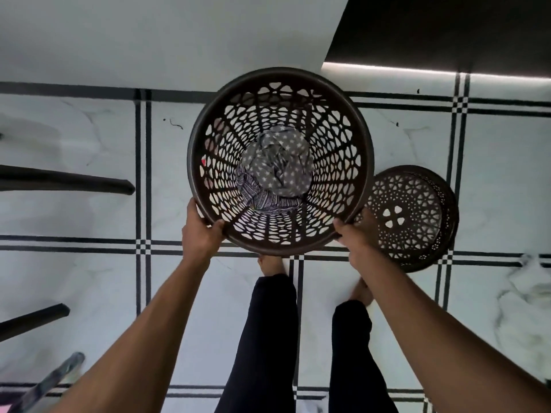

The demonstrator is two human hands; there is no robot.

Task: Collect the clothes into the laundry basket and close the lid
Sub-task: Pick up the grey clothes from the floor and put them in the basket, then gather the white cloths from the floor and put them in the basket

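Writing: we can read none on the basket or lid.
Basket (365,150): our left hand (200,234) and right hand (356,236) grip its near rim, fingers curled over the edge.
Clothes (275,168): star-print and patterned cloth at the bottom.
Lid (417,217): on the floor (89,278), just right of the basket.

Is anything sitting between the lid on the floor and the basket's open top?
Nothing visible does. The lid lies on the floor right of the laundry basket, whose mouth is open; the clothes sit low inside. Both the left hand and right hand grip its rim.
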